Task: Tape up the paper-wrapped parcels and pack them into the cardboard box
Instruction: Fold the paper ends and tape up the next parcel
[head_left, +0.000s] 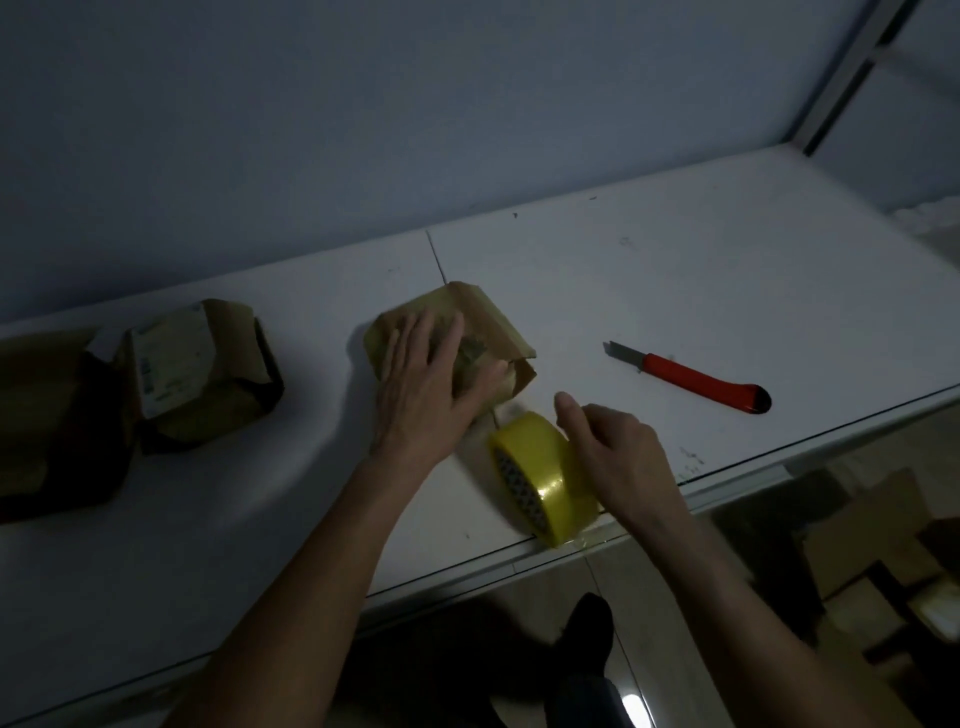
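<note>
the big white table holds everything. far left on it is the open cardboard box, dark inside, cut off by the edge of the picture. just right of the box sits a wrapped parcel with a pale label on top. it is touching or almost touching the box; i cannot tell which.

in the middle is the brown paper parcel being worked on. the left hand lies flat on top of it, fingers straight and a little apart, pressing the paper down. one paper flap at the near right corner sticks up loose.

just near of that parcel stands the yellow tape roll, on its edge, close to the near edge of the table. the right hand rests on the roll's right side with its fingers curled around it and the thumb sticking up. a thin strip seems to run from the roll toward the parcel, but it is blurry.

well to the right lies the red knife, blade out, touching nothing.

to do this step well, i think the left hand should keep the flap pushed flat while the right pulls the tape tight and straight over the loose corner, then rub it down so it sticks. the roll is close to the edge, so it could fall.
</note>
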